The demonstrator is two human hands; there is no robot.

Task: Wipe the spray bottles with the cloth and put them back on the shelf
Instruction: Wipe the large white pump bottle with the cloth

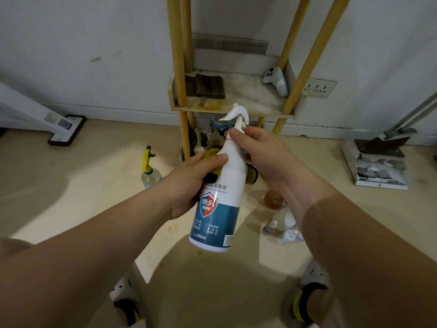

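So the wooden shelf [248,98] stands against the wall, pretty grubby. In front of it, up in the air, is the white spray bottle [220,209], tilted with its trigger toward the shelf. Right hand [262,157] has its fingers curled round the neck, just under the trigger. Left hand [196,178] grips a yellow cloth [214,152] against the bottle's shoulder, thumb pressing on top. Down on the floor to the left sits a clear bottle [150,174] with a yellow-green sprayer.

The shelf [248,95] stands against the wall [94,31]. A spray bottle [150,171] stands on the floor [71,197] left, small bottles [282,221] right.
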